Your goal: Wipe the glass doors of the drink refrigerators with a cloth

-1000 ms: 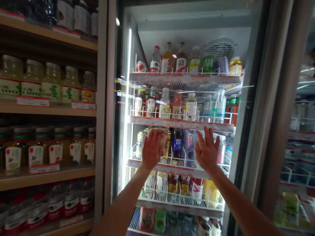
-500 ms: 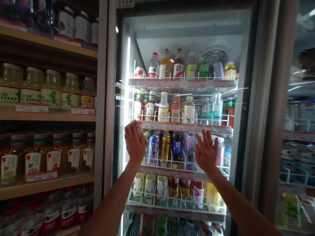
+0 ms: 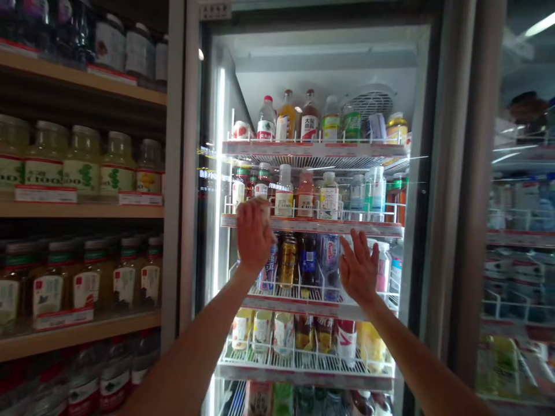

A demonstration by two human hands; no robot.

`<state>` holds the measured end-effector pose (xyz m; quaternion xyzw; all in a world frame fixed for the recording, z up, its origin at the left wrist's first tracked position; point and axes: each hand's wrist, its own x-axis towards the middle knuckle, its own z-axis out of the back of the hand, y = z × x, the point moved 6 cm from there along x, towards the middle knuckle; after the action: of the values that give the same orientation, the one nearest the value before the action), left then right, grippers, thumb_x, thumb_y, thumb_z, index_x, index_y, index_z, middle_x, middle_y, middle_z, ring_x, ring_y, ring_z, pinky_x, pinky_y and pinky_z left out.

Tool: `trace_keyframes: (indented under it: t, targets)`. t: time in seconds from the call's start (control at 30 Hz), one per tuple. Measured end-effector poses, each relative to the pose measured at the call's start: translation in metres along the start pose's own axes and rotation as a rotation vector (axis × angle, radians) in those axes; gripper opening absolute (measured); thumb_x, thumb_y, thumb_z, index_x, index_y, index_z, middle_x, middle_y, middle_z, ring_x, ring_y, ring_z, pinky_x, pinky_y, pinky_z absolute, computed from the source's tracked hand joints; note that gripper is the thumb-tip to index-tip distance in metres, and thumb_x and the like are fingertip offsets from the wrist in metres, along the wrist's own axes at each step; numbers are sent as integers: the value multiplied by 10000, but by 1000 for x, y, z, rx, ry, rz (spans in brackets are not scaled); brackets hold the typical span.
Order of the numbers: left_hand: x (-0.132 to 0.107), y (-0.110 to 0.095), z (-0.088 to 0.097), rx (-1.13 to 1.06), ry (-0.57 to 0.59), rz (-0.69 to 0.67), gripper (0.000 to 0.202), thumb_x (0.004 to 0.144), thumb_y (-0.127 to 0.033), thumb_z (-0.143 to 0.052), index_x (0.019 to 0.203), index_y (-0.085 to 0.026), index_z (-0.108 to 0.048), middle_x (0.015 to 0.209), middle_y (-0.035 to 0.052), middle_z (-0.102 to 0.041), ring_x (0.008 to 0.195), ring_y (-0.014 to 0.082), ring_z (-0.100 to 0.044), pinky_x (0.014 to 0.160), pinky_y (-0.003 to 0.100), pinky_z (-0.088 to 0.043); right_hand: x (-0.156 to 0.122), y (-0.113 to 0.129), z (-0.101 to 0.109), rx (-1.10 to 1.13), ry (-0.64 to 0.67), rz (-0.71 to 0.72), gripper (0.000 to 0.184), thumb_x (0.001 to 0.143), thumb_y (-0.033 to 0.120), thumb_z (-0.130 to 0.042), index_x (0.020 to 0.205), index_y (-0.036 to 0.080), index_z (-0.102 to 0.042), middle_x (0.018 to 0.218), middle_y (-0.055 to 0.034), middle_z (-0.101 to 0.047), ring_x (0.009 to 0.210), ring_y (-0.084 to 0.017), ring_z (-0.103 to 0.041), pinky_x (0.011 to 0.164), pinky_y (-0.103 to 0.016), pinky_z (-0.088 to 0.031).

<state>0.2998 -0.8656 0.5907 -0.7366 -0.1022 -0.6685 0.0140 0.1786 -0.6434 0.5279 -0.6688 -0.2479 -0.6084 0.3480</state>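
My left hand [image 3: 251, 242] presses a crumpled pale cloth [image 3: 263, 207] to the glass door [image 3: 312, 49] of a lit drinks cooler. The cloth shows past the fingertips and along the thumb side; the rest is hidden under my palm. My right hand [image 3: 359, 268] rests on the same pane with its fingers spread and nothing in it. Behind the glass, bottles and cans stand on wire shelves. A gold can [image 3: 288, 260] and a dark blue-labelled bottle [image 3: 309, 260] show between my hands.
On the left, a wooden shelf unit [image 3: 82, 209] carries rows of bottled drinks with red-edged price strips. The cooler's metal door frame [image 3: 451, 173] runs down the right side. Past it is another glass-fronted cooler [image 3: 520, 231] with reflections on it.
My left hand has slid right and slightly up across the glass with the cloth. My right hand stays in about the same place on the pane. The view has shifted a little.
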Motion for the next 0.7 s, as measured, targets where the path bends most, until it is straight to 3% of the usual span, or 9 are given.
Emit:
trace_keyframes:
  t: [0.07, 0.1, 0.17, 0.27, 0.3, 0.47, 0.5, 0.63, 0.7]
  targets:
    - [-2, -26, -9, -37, 132, -257, 538, 912, -299, -358, 1419, -142, -272, 1450, 117, -371, 1404, 230, -184, 1133, 439, -262, 0, 0, 1, 2, -2, 5, 583, 905, 231, -406, 1449, 308, -210, 1532, -23, -218, 1401, -229, -224, 1140, -485, -115]
    - [-3, -32, -11, -39, 158, -315, 532, 910, -292, -365, 1417, -153, -280, 1438, 108, -394, 1398, 221, -206, 1130, 426, -272, 0, 0, 1, 4, -3, 9, 583, 905, 228, -407, 1449, 307, -211, 1532, -24, -217, 1402, -229, -223, 1140, -485, -117]
    - [4, -22, -7, -9, 96, -215, 528, 911, -284, -361, 1414, -145, -281, 1440, 122, -386, 1396, 227, -215, 1129, 437, -271, 1, 1, 2, 7, -7, 16, 582, 905, 224, -408, 1449, 302, -214, 1530, -29, -224, 1403, -229, -220, 1139, -487, -117]
    - [15, 7, 3, 40, -74, 109, 544, 914, -291, -340, 1414, -92, -260, 1469, 179, -308, 1406, 265, -169, 1127, 495, -251, 2, 2, 2, 5, -8, 14, 580, 909, 223, -407, 1450, 296, -210, 1524, -41, -243, 1402, -230, -223, 1136, -492, -122]
    - [17, 7, 3, 45, -88, 122, 547, 913, -292, -339, 1410, -77, -264, 1468, 190, -304, 1408, 272, -159, 1125, 500, -254, 2, 2, 2, 3, -10, 12, 581, 910, 224, -407, 1451, 295, -208, 1522, -44, -249, 1401, -231, -225, 1135, -493, -122]
    - [17, -34, -15, 23, 103, -315, 496, 911, -276, -360, 1381, -121, -340, 1419, 129, -414, 1394, 224, -223, 1124, 423, -282, 2, 3, 4, 6, -13, 28, 586, 911, 231, -413, 1453, 292, -198, 1523, -51, -246, 1407, -225, -205, 1136, -484, -115]
    - [20, -32, -14, 30, 90, -299, 496, 912, -274, -358, 1383, -122, -338, 1419, 130, -414, 1391, 223, -230, 1125, 422, -282, 2, 3, 5, 7, -7, 31, 587, 912, 233, -411, 1455, 285, -193, 1523, -56, -244, 1409, -224, -200, 1136, -483, -115]
    - [39, -10, -7, 63, -56, -10, 548, 910, -294, -346, 1401, -60, -282, 1449, 196, -338, 1403, 274, -176, 1126, 492, -250, 12, 1, 8, -7, 16, 44, 594, 918, 237, -391, 1465, 237, -160, 1507, -92, -279, 1411, -209, -193, 1137, -477, -113]
    - [40, -26, -16, 34, 4, -75, 556, 906, -307, -355, 1404, -72, -278, 1455, 185, -333, 1408, 277, -152, 1125, 503, -246, 22, -1, 9, -22, 10, 38, 589, 920, 240, -381, 1465, 216, -161, 1488, -105, -319, 1410, -201, -196, 1137, -476, -115]
